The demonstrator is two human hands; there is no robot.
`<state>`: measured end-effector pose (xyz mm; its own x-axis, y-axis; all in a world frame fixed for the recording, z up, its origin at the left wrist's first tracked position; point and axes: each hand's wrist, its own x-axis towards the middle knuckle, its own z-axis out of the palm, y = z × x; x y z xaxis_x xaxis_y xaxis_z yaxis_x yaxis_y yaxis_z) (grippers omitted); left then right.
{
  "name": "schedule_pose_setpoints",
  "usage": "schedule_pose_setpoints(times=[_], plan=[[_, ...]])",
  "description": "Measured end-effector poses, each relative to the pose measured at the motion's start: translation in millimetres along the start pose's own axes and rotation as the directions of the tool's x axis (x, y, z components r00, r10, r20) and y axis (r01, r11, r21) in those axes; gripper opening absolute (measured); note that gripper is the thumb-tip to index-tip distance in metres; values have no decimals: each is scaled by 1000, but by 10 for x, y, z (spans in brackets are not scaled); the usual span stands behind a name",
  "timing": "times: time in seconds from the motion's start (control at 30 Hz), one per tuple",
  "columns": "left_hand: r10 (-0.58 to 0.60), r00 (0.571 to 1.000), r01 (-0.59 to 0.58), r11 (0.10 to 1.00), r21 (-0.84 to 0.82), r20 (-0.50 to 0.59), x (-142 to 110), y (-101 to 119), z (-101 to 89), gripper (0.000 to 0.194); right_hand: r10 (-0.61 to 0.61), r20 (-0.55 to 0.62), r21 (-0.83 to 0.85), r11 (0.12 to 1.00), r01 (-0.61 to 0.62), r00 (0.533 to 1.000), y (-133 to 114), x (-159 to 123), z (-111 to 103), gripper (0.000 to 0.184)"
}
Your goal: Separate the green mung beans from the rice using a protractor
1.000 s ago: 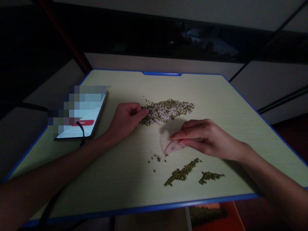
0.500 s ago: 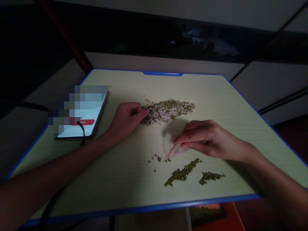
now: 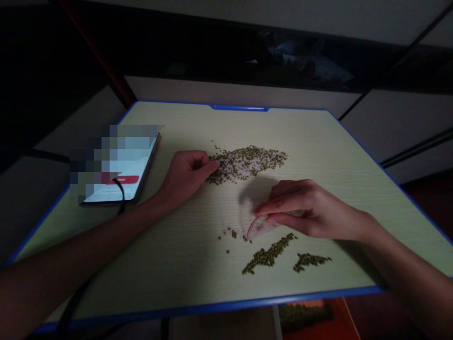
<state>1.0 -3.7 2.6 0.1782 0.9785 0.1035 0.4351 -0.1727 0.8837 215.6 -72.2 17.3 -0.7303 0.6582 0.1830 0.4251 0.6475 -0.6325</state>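
Observation:
A mixed pile (image 3: 249, 161) of green beans and small white grains lies across the middle. My left hand (image 3: 189, 171) rests at its left end, fingers curled and thumb pressed to them; whatever they hold is hidden. My right hand (image 3: 300, 208) pinches a thin, curved pinkish-red strip (image 3: 251, 227), its lower end down among a few loose beans (image 3: 231, 233). Pale grains (image 3: 264, 225) are scattered under that hand. Closer to me are a long heap of green beans (image 3: 267, 255) and a smaller bean heap (image 3: 309, 260).
The pale table (image 3: 170, 264) has a blue rim. A lit phone (image 3: 129, 179), partly blurred out, stands at the left with a black cable (image 3: 122, 191) across it. Below the front edge an orange surface (image 3: 336, 316) shows. White panels (image 3: 283, 97) stand behind the table.
My right hand has moved slightly toward me with the strip, and a bean or two by its tip shifted the same way. My left hand stays in place.

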Motion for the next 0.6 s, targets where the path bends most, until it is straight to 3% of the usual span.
schedule_pose_setpoints(times=[0.3,0.6], plan=[[14,1000,-14,1000,-9,7,9,-15,-2,32,12,-57,-44,999,-15,998,-3,13,19,21],[7,1000,-7,1000,-11,7,10,-20,3,32,-11,-32,-7,1000,11,999,-8,25,29,21]])
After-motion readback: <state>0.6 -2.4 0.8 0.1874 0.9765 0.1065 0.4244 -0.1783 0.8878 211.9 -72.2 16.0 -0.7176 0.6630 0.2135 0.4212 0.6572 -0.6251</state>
